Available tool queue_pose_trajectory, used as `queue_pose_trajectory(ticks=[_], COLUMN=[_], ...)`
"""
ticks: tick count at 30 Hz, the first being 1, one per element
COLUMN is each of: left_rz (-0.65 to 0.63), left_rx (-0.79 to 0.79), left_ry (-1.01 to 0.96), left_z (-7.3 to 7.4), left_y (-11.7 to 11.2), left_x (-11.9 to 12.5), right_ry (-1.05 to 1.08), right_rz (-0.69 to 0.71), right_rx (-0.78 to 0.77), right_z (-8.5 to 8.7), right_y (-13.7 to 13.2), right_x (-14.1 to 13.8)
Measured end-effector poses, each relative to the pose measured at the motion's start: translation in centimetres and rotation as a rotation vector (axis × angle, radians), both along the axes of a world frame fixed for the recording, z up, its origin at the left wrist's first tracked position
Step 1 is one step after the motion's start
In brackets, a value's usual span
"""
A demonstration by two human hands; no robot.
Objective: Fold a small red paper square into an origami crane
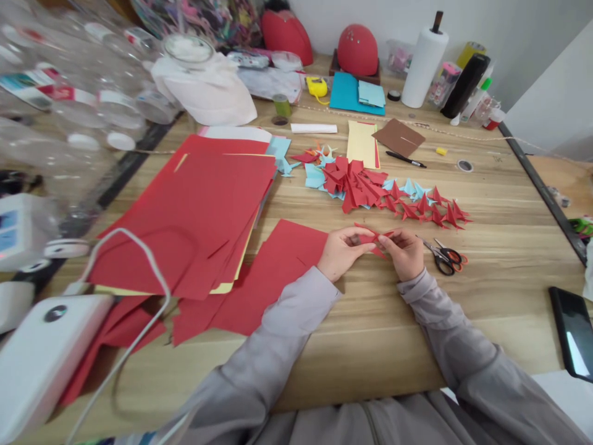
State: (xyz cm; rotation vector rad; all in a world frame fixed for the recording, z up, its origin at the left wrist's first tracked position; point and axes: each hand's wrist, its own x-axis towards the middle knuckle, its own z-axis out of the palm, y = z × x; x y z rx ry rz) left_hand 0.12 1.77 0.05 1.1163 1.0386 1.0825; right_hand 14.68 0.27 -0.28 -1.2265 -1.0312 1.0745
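Note:
Between my two hands is a small folded piece of red paper (369,238). My left hand (345,248) pinches its left side, thumb against fingers. From the right, my right hand (404,250) grips the other side between thumb and fingertips. My fingers hide part of the folds. Just beyond lies a pile of folded red paper pieces (354,185), with light blue ones among them. A row of small red paper cranes (435,210) stretches to the right. Black-handled scissors (445,256) rest beside my right hand, and a red sheet (282,272) lies by my left wrist.
A stack of large red sheets (194,216) covers the left of the table. In front of it are a white power bank (55,352) and its cable. Clear plastic bottles (92,93) crowd the far left. A black phone (572,334) lies at right, a pen (405,159) at back.

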Motion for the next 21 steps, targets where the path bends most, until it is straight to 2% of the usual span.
queue_pose_trajectory(ticks=[9, 21], left_rz=[0.079, 0.083], left_rx=[0.013, -0.026], left_ry=[0.018, -0.001], left_z=[-0.03, -0.14], left_y=[-0.25, -0.10], left_x=[0.50, 0.48], right_ry=[-0.002, -0.035], right_rz=[0.038, 0.044], right_rx=[-0.024, -0.044], right_z=[0.47, 0.58], right_y=[-0.03, 0.03], right_x=[0.00, -0.08])
